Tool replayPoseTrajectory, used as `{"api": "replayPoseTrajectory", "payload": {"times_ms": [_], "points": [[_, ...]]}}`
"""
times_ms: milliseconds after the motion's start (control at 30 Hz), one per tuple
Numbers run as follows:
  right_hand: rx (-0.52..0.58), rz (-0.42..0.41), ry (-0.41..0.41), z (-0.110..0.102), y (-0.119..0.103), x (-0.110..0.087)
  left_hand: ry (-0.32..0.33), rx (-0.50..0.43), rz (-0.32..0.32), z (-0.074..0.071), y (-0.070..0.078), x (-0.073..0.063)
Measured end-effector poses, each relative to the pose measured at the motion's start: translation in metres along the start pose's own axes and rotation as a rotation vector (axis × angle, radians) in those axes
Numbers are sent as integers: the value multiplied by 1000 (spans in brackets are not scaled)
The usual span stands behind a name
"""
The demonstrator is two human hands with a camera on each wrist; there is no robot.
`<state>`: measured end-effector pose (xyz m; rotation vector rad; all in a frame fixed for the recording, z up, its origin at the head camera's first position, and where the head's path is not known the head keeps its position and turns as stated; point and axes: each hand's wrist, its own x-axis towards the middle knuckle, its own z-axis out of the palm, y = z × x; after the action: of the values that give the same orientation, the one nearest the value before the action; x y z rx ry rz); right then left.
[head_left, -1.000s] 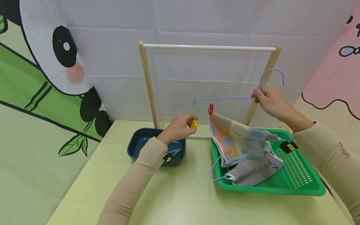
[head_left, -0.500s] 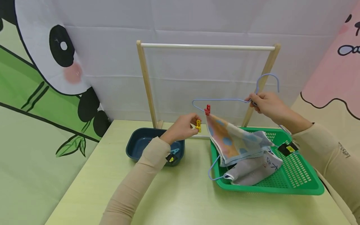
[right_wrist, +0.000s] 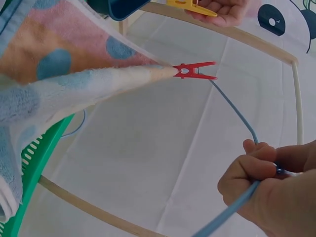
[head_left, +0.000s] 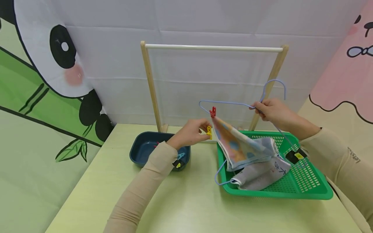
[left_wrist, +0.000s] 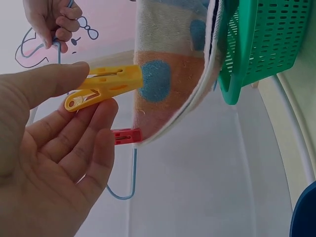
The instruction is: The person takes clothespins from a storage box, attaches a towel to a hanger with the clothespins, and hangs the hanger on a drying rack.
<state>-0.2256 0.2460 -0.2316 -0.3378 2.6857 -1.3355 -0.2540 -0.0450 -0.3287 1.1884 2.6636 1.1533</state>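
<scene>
My left hand (head_left: 190, 132) pinches a yellow clothespin (left_wrist: 106, 86) between thumb and fingers, close to the left edge of a spotted towel (head_left: 233, 142). Below the neck of a blue hanger (head_left: 224, 102), my right hand (head_left: 272, 111) grips the wire, holding it tilted above the basket. A red clothespin (right_wrist: 190, 70) fixes one towel corner to the hanger's left end. The rest of the towel droops onto a grey cloth (head_left: 262, 176) in the green basket (head_left: 317, 194). How the hanger's right end meets the towel is hidden behind my right hand and wrist camera.
A dark blue bin (head_left: 138, 153) with a few clothespins stands left, beneath my left forearm. Behind the hands rises a wooden rack with a white top rail (head_left: 212, 48). Another blue hanger (head_left: 220, 182) pokes out over the basket's left rim.
My left hand has moved right with the yellow clothespin, turning it more upright and nearer the towel. My right hand has lowered the hanger slightly and shifted it left.
</scene>
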Motion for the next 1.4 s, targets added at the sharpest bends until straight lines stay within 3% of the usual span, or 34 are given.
{"api": "replayPoseTrajectory", "payload": {"times_ms": [367, 767, 1200, 1400], "points": [[95, 61, -78, 9, 0, 0, -36, -40, -6, 4, 6, 4], [237, 79, -111, 17, 0, 2, -78, 43, 49, 9, 17, 8], [271, 81, -98, 22, -6, 3, -117, 63, 103, 17, 33, 15], [300, 92, -78, 22, -10, 4, -109, 11, 134, 21, 34, 17]]}}
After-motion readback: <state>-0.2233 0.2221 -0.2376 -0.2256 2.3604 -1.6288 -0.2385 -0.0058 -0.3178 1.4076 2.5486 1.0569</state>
